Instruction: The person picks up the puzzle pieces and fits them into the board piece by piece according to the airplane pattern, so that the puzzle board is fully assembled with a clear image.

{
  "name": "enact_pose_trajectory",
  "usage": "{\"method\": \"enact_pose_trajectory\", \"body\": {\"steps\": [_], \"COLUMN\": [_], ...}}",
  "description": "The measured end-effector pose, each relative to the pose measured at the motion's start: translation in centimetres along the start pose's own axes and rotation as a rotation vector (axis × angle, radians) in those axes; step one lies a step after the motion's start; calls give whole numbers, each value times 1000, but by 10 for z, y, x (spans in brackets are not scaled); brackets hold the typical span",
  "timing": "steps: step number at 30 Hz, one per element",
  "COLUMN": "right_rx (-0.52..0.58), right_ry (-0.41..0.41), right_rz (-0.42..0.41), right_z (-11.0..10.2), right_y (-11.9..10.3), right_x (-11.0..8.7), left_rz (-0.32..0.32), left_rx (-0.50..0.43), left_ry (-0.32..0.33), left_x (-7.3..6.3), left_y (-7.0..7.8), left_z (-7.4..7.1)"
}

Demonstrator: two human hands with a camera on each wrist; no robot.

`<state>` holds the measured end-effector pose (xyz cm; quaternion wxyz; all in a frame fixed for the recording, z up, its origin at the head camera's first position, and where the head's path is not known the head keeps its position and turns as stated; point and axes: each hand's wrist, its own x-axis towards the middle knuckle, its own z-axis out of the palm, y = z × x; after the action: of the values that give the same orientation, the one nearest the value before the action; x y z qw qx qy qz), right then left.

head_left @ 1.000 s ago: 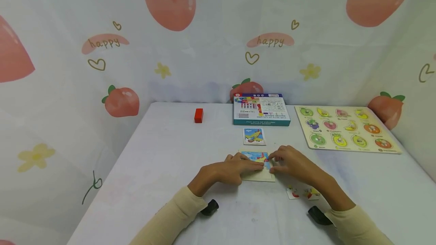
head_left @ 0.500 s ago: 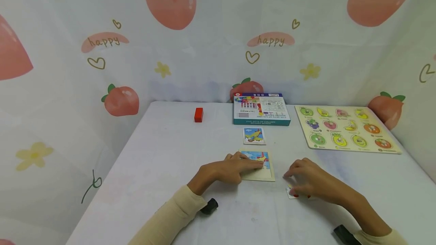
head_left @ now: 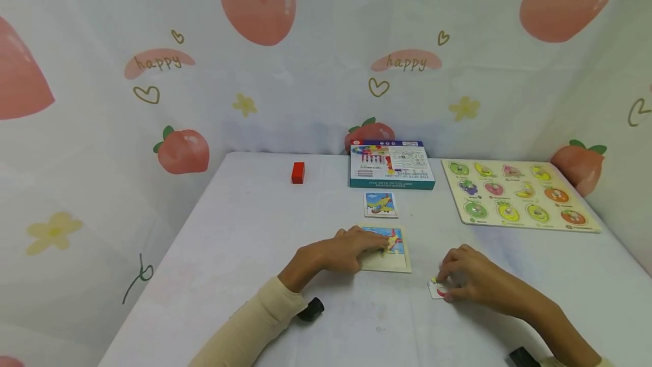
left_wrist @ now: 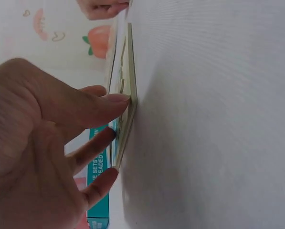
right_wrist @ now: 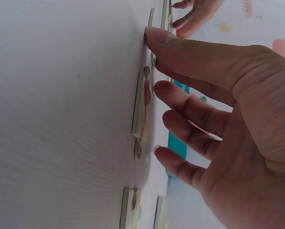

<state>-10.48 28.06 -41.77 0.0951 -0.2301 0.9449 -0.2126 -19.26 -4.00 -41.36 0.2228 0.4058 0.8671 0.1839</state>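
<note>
A cream jigsaw board (head_left: 389, 265) lies mid-table, with a partly assembled plane picture along its far side. My left hand (head_left: 346, 251) rests over its left part, fingers extended across the picture. In the left wrist view, the thumb touches the edge of the board. To the right of the board, my right hand (head_left: 476, 279) pinches a small white-based puzzle piece (head_left: 436, 289) at the tabletop between thumb and index finger. Its other fingers hang loosely. Another puzzle piece (right_wrist: 139, 105) lies beneath those fingers in the right wrist view; the hand hides it from the head view.
A plane picture card (head_left: 380, 205) lies beyond the board, in front of a flat toy box (head_left: 392, 184). A red block (head_left: 297, 173) is at the back left. On the right sits a fruit peg board (head_left: 519, 221). A printed curtain backs the table.
My right hand has left the board, moving right and toward me to the loose pieces, where it now holds one. My left hand stays on the board, its fingers pulled back slightly.
</note>
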Motion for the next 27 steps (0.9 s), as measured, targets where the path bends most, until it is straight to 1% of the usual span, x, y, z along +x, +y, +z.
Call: {"method": "enact_pose_trajectory", "body": {"steps": [4, 7, 12, 19, 27], "right_rx": [19, 25, 35, 7, -50], "right_ry": [2, 15, 39, 77, 153], "right_rz": [-13, -23, -48, -69, -147], "right_z": [0, 0, 2, 5, 7], "right_y": [-1, -2, -3, -3, -10], "right_x": [-1, -1, -1, 0, 12], "left_rz": [-8, -27, -58, -51, -31], "left_rx": [30, 39, 24, -43, -59], "left_ry": [58, 86, 101, 98, 108], "left_x": [-3, -5, -8, -11, -10], "left_y": [-2, -4, -9, -15, -18], "left_z": [1, 2, 3, 3, 2]}}
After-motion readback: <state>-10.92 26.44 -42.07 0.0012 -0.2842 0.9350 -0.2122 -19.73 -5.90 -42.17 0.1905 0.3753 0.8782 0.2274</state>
